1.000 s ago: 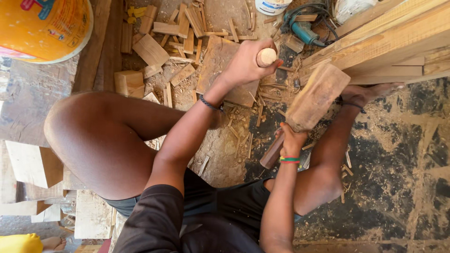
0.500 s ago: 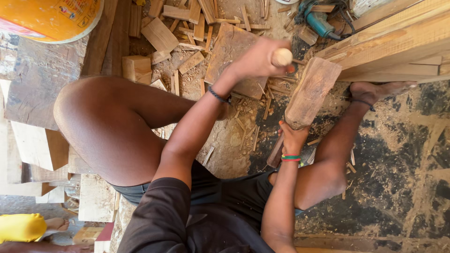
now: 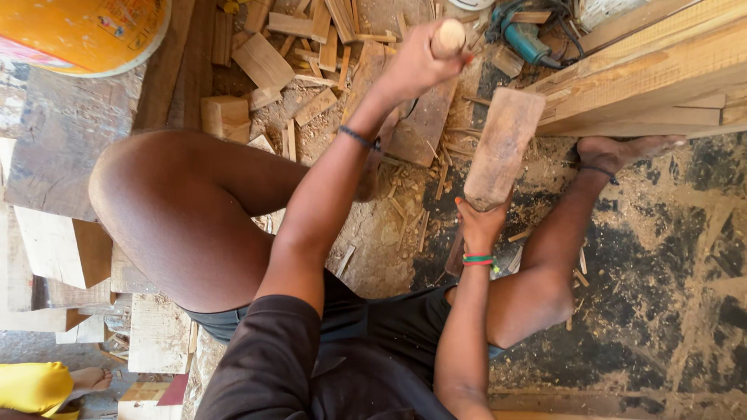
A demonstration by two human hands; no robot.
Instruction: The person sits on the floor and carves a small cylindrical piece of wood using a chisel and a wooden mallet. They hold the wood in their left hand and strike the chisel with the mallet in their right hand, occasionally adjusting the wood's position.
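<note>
My left hand (image 3: 414, 68) grips a chisel by its round wooden handle (image 3: 449, 36), held over a slanted wooden board (image 3: 420, 128) on the ground. My right hand (image 3: 479, 225) is closed around the handle of a thick wooden mallet (image 3: 503, 146). The mallet head is raised just right of the chisel handle and below it, apart from it. The chisel's blade is hidden behind my left hand. My bent left knee (image 3: 175, 210) is on the left, and my right foot (image 3: 622, 150) rests against stacked timber.
Long timber beams (image 3: 654, 74) lie at the upper right. A teal power tool (image 3: 525, 39) with its cable sits at the top. Wood offcuts (image 3: 268, 62) and chips litter the ground. An orange bucket (image 3: 85, 31) stands top left. Another person's foot (image 3: 89, 379) shows bottom left.
The view has drifted, so everything sits a little lower and closer. Both hands keep their grips. The mallet stays raised next to the chisel handle.
</note>
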